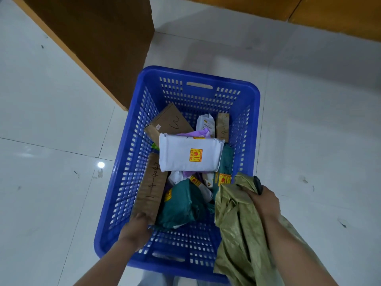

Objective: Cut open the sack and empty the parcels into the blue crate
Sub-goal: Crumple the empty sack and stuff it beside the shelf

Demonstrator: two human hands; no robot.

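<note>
The blue crate (254,112) stands on the floor below me, holding several parcels. A white padded parcel (189,154) with a yellow sticker lies on top in the middle, with brown cardboard boxes (168,122) behind and a green bag parcel (181,205) in front. My left hand (137,228) reaches inside the crate and touches the near end of a long cardboard box (151,186) with handwritten numbers. My right hand (262,200) grips the limp olive-green sack (237,234) over the crate's near right corner, together with a dark object (257,184), only partly visible.
A brown wooden cabinet (103,44) stands at the back left, its corner close to the crate's far left side. More wooden furniture (309,11) runs along the top right. Pale floor tiles (319,131) surround the crate.
</note>
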